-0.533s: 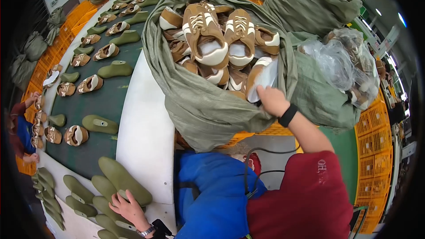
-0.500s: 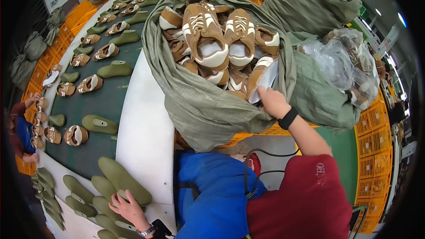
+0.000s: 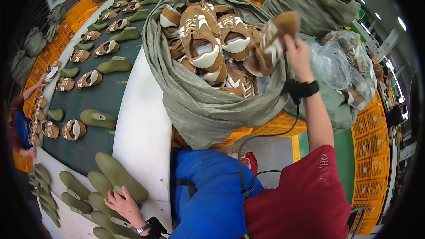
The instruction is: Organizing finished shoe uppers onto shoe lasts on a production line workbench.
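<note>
Shoe [image 3: 273, 40] pinched by raised right hand [image 3: 299, 57]
Left hand [image 3: 126, 206] is spread over lasts [image 3: 116, 172]; sack [image 3: 190, 93] is crowded with shoes [image 3: 198, 31].

Wears a maroon shirt [image 3: 294, 197] with white lettering [image 3: 324, 161] on the sleeve [image 3: 327, 168] well behind the right grip [image 3: 294, 49]. Wears a blue apron [image 3: 208, 201], right of the left grip [image 3: 116, 200], with a dark strap [image 3: 186, 183]. Has a black band [image 3: 308, 89] just behind the right grip, trailing a thin black cable [image 3: 239, 160], and a silvery bracelet [image 3: 141, 229] beside a black cuff [image 3: 156, 227] just behind the left grip.
</note>
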Action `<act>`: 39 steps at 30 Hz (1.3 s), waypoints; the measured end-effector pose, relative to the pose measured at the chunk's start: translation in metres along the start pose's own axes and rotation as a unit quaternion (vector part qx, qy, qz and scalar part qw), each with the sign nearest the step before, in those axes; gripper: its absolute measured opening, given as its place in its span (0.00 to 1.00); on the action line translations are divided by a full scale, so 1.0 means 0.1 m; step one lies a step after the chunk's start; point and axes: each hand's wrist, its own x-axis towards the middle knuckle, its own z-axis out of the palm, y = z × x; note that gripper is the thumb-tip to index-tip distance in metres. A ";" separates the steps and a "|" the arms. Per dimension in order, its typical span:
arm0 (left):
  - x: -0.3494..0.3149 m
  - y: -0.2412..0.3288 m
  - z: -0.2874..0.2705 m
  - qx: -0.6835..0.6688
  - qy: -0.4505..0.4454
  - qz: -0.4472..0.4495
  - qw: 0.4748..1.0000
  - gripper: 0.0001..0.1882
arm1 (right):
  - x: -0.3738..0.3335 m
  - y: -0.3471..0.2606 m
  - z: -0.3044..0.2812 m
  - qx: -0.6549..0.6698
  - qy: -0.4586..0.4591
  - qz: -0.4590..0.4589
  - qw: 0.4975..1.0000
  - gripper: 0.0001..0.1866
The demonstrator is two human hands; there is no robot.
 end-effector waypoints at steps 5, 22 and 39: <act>-0.03 -0.05 -0.03 -0.005 0.014 -0.015 1.000 0.23 | 0.52 -0.34 -0.14 0.456 -0.061 0.135 0.878 0.13; -0.03 -0.01 -0.10 -0.008 -0.006 -0.021 1.000 0.23 | 0.62 0.33 0.61 -0.292 -0.398 -0.056 0.868 0.35; -0.06 0.00 -0.14 -0.013 -0.023 -0.038 0.999 0.24 | -0.16 -1.01 0.27 -0.208 -0.579 -0.187 0.766 0.24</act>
